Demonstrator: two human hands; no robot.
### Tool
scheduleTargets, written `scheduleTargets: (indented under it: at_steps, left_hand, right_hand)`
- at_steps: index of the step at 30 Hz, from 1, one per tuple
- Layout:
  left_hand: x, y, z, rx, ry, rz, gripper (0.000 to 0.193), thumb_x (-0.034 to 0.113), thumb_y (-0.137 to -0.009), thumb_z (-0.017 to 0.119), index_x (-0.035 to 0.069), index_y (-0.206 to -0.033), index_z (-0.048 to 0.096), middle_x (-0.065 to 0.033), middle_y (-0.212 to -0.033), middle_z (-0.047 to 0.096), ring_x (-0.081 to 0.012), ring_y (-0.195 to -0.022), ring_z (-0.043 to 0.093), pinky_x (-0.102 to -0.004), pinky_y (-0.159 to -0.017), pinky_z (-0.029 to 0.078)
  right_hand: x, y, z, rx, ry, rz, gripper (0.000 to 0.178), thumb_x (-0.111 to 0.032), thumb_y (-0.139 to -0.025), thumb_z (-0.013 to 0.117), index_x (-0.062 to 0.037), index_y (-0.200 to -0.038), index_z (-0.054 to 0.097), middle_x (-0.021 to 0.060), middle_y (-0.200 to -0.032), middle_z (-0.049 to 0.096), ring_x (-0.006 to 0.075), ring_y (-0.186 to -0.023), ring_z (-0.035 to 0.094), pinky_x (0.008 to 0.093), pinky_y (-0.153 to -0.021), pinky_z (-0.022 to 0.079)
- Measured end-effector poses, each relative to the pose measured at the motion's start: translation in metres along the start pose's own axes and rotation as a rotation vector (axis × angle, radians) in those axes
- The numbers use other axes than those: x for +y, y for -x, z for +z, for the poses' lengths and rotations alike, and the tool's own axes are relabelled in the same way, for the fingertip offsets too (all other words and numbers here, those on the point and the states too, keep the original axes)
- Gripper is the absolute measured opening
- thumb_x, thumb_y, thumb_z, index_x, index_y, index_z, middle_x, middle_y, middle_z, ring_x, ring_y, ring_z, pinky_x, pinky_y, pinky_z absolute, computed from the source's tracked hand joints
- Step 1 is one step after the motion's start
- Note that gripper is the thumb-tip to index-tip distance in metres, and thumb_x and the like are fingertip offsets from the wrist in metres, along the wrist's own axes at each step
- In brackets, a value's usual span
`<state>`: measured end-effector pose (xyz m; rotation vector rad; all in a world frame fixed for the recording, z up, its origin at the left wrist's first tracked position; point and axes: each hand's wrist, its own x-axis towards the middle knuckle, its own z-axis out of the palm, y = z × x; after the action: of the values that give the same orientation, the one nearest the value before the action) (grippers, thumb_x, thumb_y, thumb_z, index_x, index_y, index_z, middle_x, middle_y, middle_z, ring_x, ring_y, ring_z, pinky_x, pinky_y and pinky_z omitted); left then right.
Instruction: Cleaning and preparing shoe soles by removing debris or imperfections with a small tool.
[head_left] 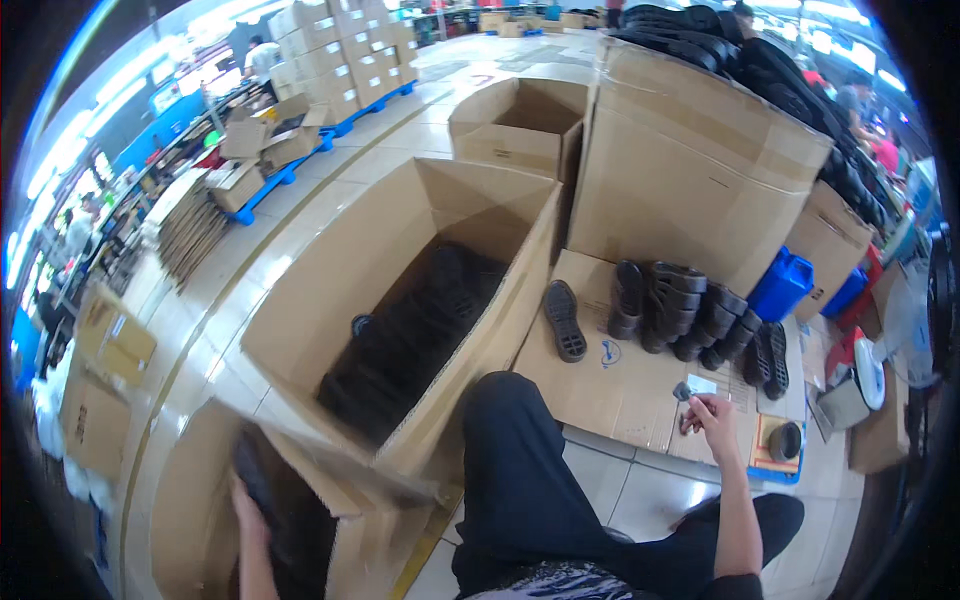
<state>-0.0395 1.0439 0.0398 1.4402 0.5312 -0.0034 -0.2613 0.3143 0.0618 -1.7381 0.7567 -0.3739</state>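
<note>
My left hand (250, 515) reaches into a cardboard box (190, 500) at the lower left. It grips a dark shoe sole (252, 465), somewhat blurred, above the dark contents of that box. Over the low cardboard-covered table (620, 400), my right hand (708, 420) pinches a small dark grey piece (683, 391) between thumb and fingertips; its exact kind is not clear. A single dark brown sole (565, 322) lies on the cardboard, left of several stacked soles (672, 300). More soles (768, 360) stand to the right.
A large open carton (330, 270) with dark soles inside stands left of my knee. Behind the table rises a tall carton (690, 150) heaped with black soles. At right are a blue jug (782, 285) and a round dark container (785, 441). Stacked cartons (340, 55) stand farther back.
</note>
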Motion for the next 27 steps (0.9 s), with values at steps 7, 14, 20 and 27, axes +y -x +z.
scheduleTargets:
  at_steps: [7,14,20,27]
  left_hand:
    - [0.149,0.129,0.027,-0.513,0.398,0.249,0.064,0.054,-0.080,0.063,0.001,-0.109,0.042,-0.0055,-0.091,0.043,-0.0119,-0.079,0.043,-0.0223,-0.059,0.041]
    - [0.086,0.243,0.318,-0.887,0.330,-0.085,0.074,0.058,-0.089,0.034,0.000,-0.134,0.036,-0.0225,-0.123,0.049,-0.0269,-0.083,0.059,-0.0403,-0.066,0.053]
    - [-0.013,0.280,0.423,-1.302,0.144,-0.435,0.084,0.066,-0.091,0.019,-0.001,-0.141,0.027,-0.0257,-0.134,0.043,-0.0295,-0.078,0.065,-0.0438,-0.070,0.058]
    - [-0.066,0.322,0.454,-1.490,0.055,-0.417,0.089,0.072,-0.087,0.013,0.000,-0.132,0.040,-0.0179,-0.104,0.060,-0.0283,-0.084,0.063,-0.0392,-0.072,0.054]
  right_hand:
    - [0.051,0.029,-0.032,0.114,-0.600,0.162,0.023,-0.025,-0.093,0.056,-0.0025,-0.095,0.059,0.0058,-0.075,0.062,0.0139,-0.062,0.062,0.0232,-0.054,0.045]
    - [0.033,0.057,-0.045,-0.057,-1.012,0.178,0.032,-0.025,-0.094,0.055,-0.0007,-0.115,0.056,0.0083,-0.098,0.063,0.0151,-0.084,0.064,0.0263,-0.077,0.050]
    - [-0.029,0.081,-0.027,-0.194,-0.833,0.044,0.027,-0.024,-0.094,0.055,0.0009,-0.102,0.059,0.0078,-0.087,0.064,0.0129,-0.073,0.064,0.0227,-0.065,0.047]
    - [-0.059,0.072,-0.010,-0.077,-0.937,-0.039,0.030,-0.028,-0.093,0.057,0.0023,-0.099,0.058,0.0108,-0.079,0.065,0.0129,-0.061,0.064,0.0207,-0.053,0.045]
